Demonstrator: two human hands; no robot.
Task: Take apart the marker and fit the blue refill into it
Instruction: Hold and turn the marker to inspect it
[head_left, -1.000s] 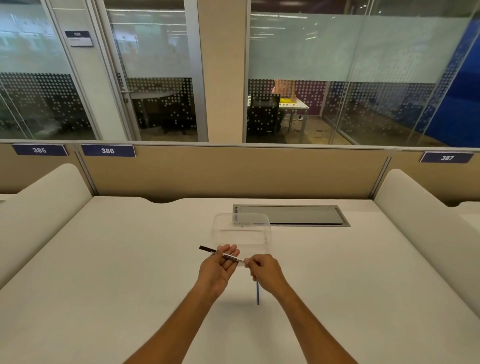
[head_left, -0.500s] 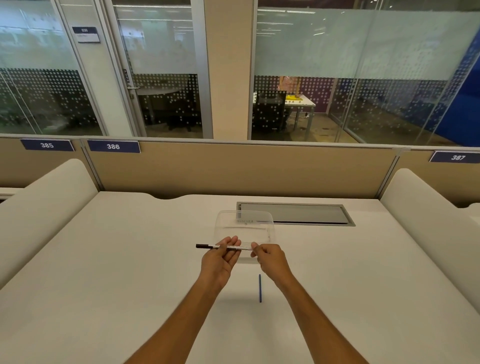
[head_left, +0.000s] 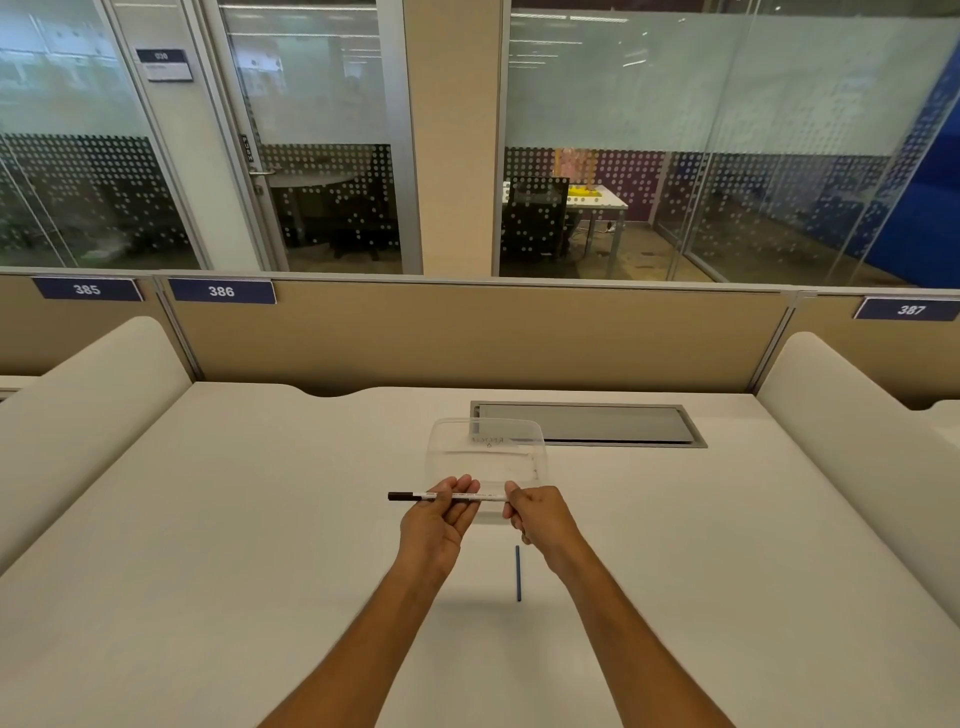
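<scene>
Holding marker (head_left: 451, 497) whole, I see both hands pinching it: left hand (head_left: 435, 525), right hand (head_left: 540, 517). Refill (head_left: 518, 573) just below marker, untouched.

Marker (head_left: 449, 497) between both hands
</scene>
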